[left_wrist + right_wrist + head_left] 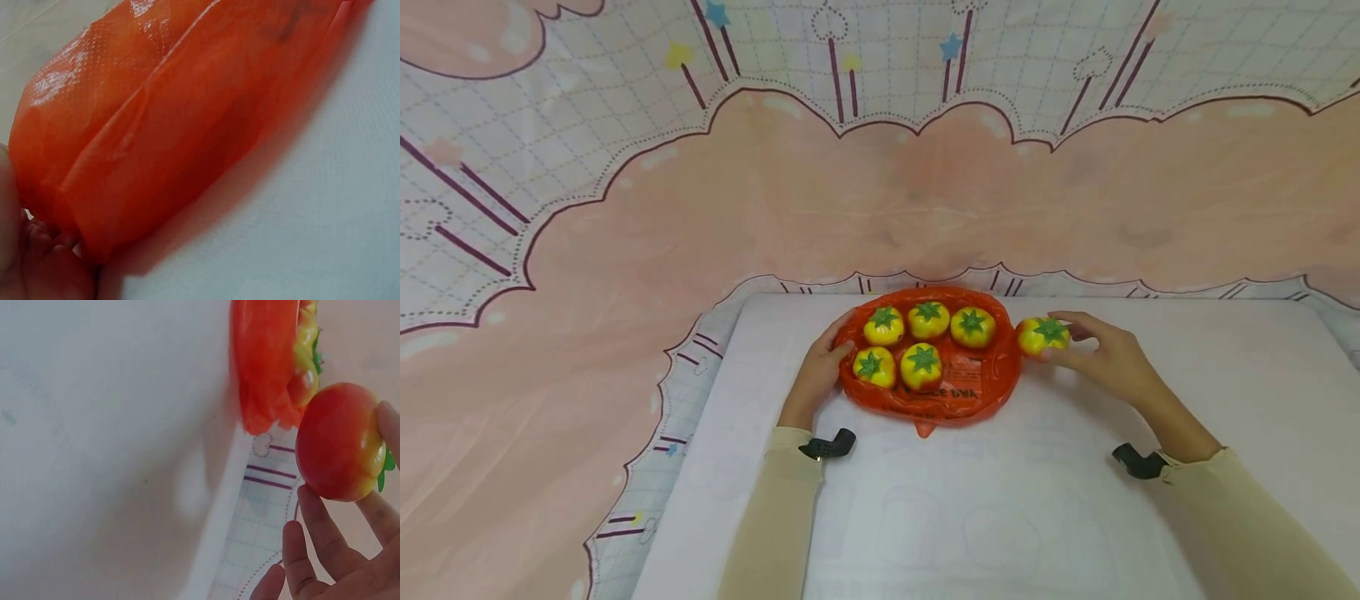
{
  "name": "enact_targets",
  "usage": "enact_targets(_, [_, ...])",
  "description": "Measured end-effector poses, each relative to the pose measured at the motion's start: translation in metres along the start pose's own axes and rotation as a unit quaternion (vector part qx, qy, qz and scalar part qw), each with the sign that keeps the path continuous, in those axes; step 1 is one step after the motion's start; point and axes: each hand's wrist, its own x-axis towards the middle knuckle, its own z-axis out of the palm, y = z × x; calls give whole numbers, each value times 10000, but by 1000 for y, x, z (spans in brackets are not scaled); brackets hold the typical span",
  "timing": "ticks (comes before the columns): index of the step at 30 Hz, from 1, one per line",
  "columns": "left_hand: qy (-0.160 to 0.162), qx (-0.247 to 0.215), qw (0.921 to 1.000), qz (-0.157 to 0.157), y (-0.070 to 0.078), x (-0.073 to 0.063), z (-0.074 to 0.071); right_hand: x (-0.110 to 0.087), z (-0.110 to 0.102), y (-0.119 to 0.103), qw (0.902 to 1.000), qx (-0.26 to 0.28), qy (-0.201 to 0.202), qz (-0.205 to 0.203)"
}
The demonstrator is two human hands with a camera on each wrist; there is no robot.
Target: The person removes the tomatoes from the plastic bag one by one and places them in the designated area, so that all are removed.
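Note:
A red plastic bag (962, 408) lies spread open in an oval on the white table, with dark print on it. Inside sit several yellow-and-red toy tomatoes (928, 320) with green star-shaped leaves, in two rough rows. My left hand (817, 372) holds the bag's left rim, the thumb over the edge; in the left wrist view its fingers (53, 265) are partly hidden by the red plastic (156, 144). Just beyond the bag's right edge, my right hand (1108, 354) pinches another toy tomato (1042, 335). The right wrist view shows this tomato (340, 440) raised between thumb and fingertips.
White table (940, 517) surface extends in front of the bag and to both sides. Behind the table's far edge hangs a pink-and-white patterned cloth (925, 200), which also runs down the left side. Each wrist carries a small black device (829, 444).

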Motion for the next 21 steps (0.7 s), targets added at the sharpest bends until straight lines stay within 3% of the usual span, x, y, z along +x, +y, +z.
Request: enact_targets(21, [-26,-1,9999,136,-1,1,0,14,4,16,9985,49,61,549])
